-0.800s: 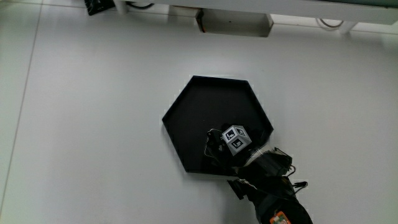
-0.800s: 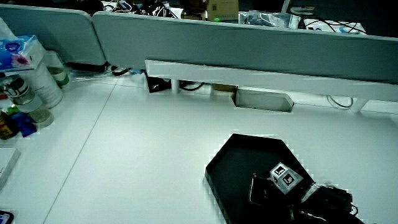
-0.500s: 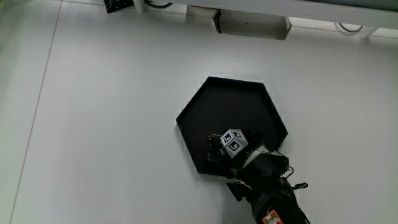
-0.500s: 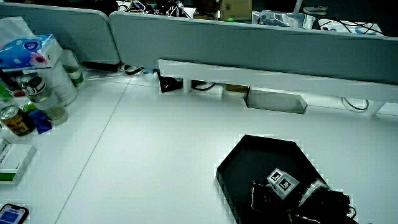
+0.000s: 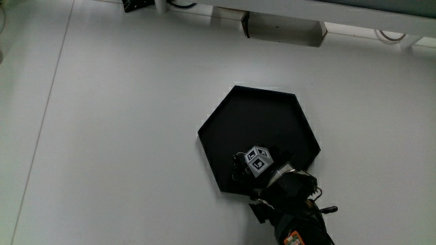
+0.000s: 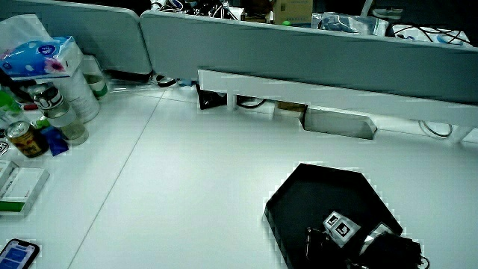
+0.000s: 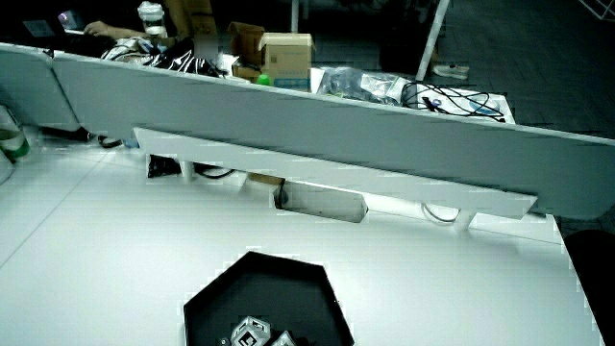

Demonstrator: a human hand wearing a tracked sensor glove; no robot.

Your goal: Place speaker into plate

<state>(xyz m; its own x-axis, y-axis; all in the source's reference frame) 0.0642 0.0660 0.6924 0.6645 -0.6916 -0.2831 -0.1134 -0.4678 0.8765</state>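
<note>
A black hexagonal plate [image 5: 252, 116] lies on the white table and shows in both side views [image 6: 328, 187] [image 7: 259, 284]. The hand [image 5: 253, 167], in a black glove with a patterned cube on its back, is over the part of the plate nearest the person. A small dark boxy thing, apparently the speaker [image 6: 317, 242], sits in the plate right at the hand and is mostly hidden by it. The hand [image 6: 340, 233] and forearm reach in from the person's side. Only the cube and a bit of the hand [image 7: 252, 336] show in a side view.
A low grey partition [image 6: 299, 52] with a white rail and a grey box [image 5: 283, 28] under it closes the table. Bottles [image 6: 63, 101], a tissue pack [image 6: 33, 56], a can [image 6: 26, 138] and a phone [image 6: 16, 254] stand along one table edge, well away from the plate.
The hand has shifted a little along the near part of the plate and slightly toward the person. The plate has stayed in place.
</note>
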